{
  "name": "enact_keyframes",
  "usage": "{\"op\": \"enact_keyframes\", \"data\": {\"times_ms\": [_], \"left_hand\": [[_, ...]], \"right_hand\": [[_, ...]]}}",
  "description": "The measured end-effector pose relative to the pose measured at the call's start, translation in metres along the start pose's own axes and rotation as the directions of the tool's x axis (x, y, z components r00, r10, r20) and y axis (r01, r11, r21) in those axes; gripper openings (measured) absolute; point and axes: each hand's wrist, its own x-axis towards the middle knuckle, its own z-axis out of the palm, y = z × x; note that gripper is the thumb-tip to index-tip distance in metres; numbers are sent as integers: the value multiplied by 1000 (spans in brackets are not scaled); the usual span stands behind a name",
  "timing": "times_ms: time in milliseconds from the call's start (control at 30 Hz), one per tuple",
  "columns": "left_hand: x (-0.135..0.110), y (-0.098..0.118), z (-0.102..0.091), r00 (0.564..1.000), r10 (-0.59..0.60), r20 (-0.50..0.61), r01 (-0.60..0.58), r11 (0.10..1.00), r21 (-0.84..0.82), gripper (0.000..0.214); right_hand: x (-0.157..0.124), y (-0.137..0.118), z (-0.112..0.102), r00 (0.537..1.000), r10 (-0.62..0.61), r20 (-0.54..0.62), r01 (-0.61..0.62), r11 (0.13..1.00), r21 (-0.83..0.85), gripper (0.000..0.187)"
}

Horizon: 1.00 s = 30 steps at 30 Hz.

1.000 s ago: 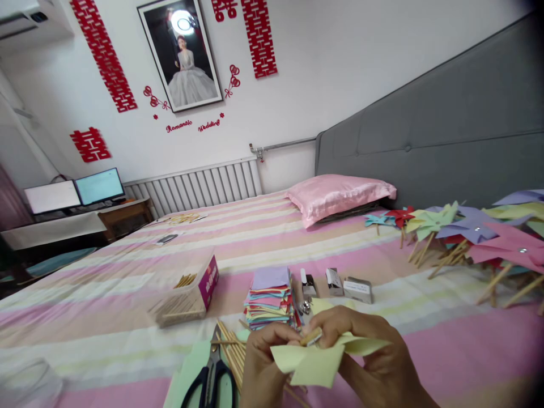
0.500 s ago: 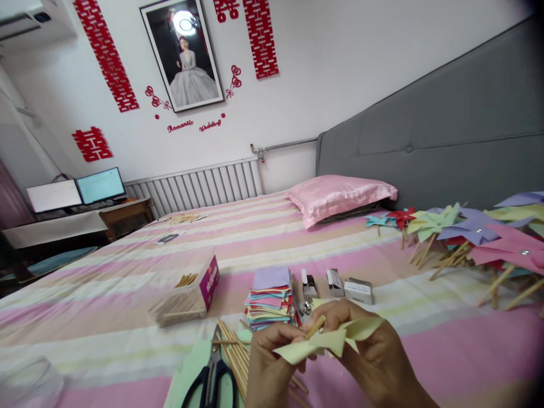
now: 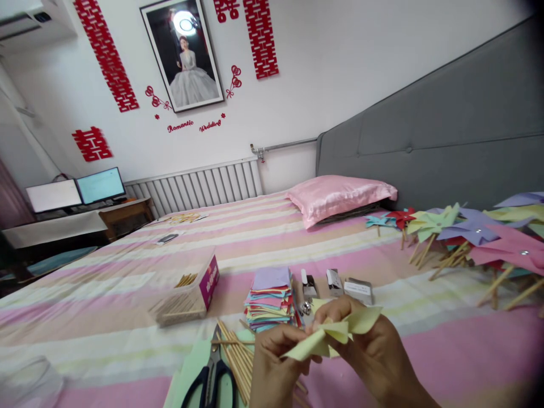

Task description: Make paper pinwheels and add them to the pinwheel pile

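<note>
A pale yellow paper pinwheel is held between both hands at the lower middle. My left hand pinches its left side, fingers closed. On the right, my right hand grips the folded centre and right blade, also closed. The stick seems to be mostly hidden behind the paper and fingers. Just beyond the hands lie a stack of coloured paper squares and a small pile of silvery pins. Left of my left hand are loose wooden sticks and dark-handled scissors on green paper.
A clear box of sticks stands left of the paper stack. Small boxes sit behind my right hand. Finished pinwheels crowd the right side. A pink pillow rests near the grey headboard. A phone lies farther off.
The pinwheel has turned in my hands, and the stick end that showed above it is now largely hidden. My left hand has shifted slightly right.
</note>
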Motion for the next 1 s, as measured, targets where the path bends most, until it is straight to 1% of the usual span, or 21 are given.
{"op": "enact_keyframes", "data": {"times_ms": [167,233,333,367,433,500,567,633,733,867,1000], "left_hand": [[1,-3,-3,999,5,32,-5,1000,0,2],[2,-6,-2,999,10,37,-10,1000,9,9],[4,-12,3,1000,3,-1,-3,1000,-4,19],[5,-14,5,1000,-11,-14,11,1000,-14,21],[6,-18,10,999,-47,-3,47,999,-22,23],[6,-21,13,996,-73,57,71,997,34,27],[6,-25,14,987,-103,127,84,986,143,30],[6,-28,14,976,-134,173,86,962,261,33],[6,-34,13,959,-181,218,86,920,383,37],[7,-37,12,947,-207,247,83,897,435,37],[8,-35,11,939,-214,268,84,901,426,36]], "right_hand": [[-1,-2,0,999,22,-41,-22,1000,-2,16],[0,-2,2,996,32,-82,-30,999,28,17],[4,0,1,987,90,-133,-80,993,84,21],[6,1,-1,982,104,-160,-93,993,72,23],[10,3,-6,969,109,-224,-110,994,9,26],[14,4,-13,955,114,-274,-130,991,-41,29],[18,5,-20,936,152,-319,-174,984,-44,30],[21,6,-26,908,200,-368,-221,975,-14,31],[23,10,-30,876,265,-402,-266,962,54,34],[25,13,-27,849,347,-398,-318,938,139,33],[26,11,-23,854,368,-368,-314,928,199,31]]}}
